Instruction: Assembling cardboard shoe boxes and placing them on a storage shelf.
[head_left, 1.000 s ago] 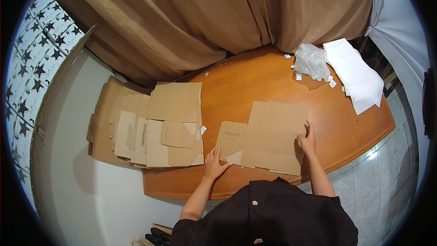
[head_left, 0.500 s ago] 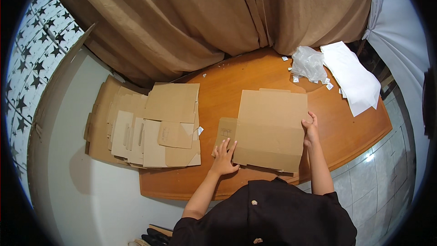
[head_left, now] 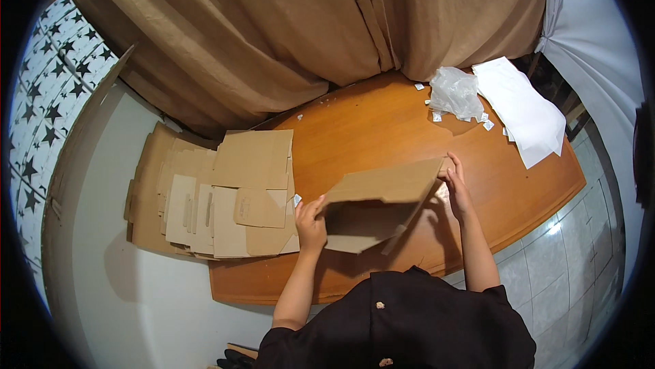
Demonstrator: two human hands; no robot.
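Between my hands a brown cardboard box [head_left: 382, 181] stands opened out into a slanted tube, its open end facing me and its inside in shadow. My left hand [head_left: 312, 224] grips the box's left edge, fingers curled over the upper corner. At the upper right corner my right hand [head_left: 457, 183] holds the box, thumb and fingers on its edge. The box is tilted above the wooden table [head_left: 368, 116]; whether its underside touches the wood is hidden.
Flattened cardboard boxes [head_left: 252, 159] lie stacked at the left, leaning toward the wall. A crumpled clear plastic bag [head_left: 455, 94] and white sheets [head_left: 522, 113] lie at the far right, with small white paper pieces [head_left: 488, 125] nearby. Brown curtains [head_left: 259, 35] hang along the far edge.
The box lay flat on the table half a second ago; now it is raised and opened into a hollow shape. My left hand has moved left and up from the flap to its side.
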